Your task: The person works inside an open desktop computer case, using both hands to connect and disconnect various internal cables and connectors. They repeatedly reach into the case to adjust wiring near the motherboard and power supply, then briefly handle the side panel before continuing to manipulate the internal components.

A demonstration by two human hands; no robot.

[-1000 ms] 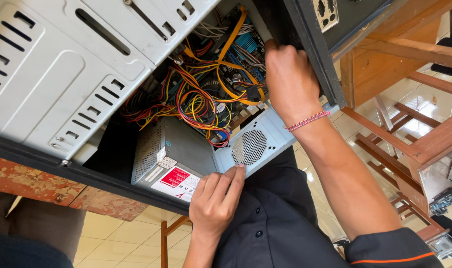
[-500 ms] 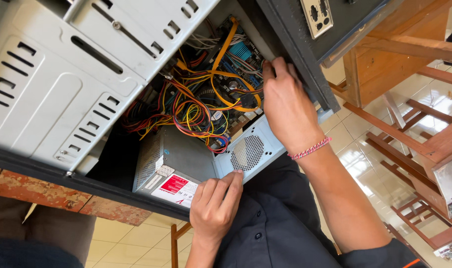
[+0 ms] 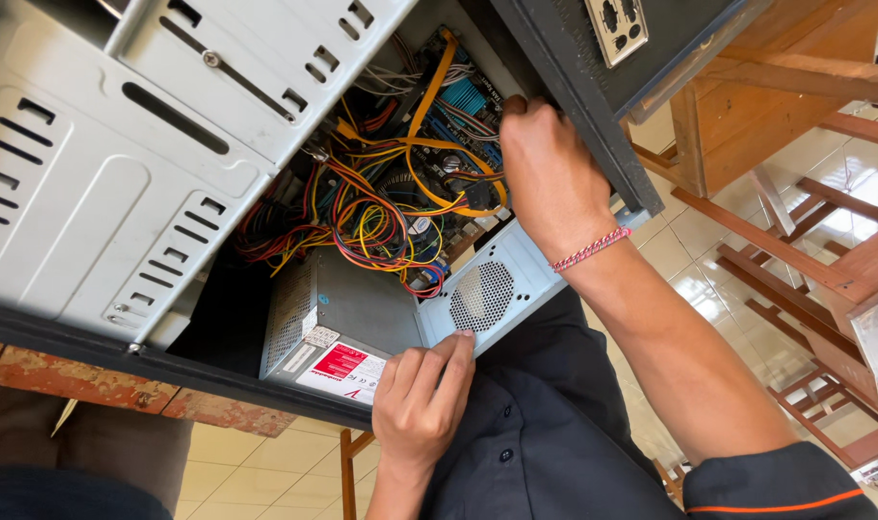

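Fingers of right hand (image 3: 547, 183) reach curled into cable bundle (image 3: 391, 207), grasp unclear; left hand (image 3: 421, 409) braces power supply (image 3: 347, 327), ungripped; careful extraction seems next.

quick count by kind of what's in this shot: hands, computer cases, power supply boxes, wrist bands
hands: 2, the left hand resting on the power supply, the right hand reaching into the case by the wires
open computer case: 1
grey power supply box: 1
pink braided wrist band: 1
total: 5
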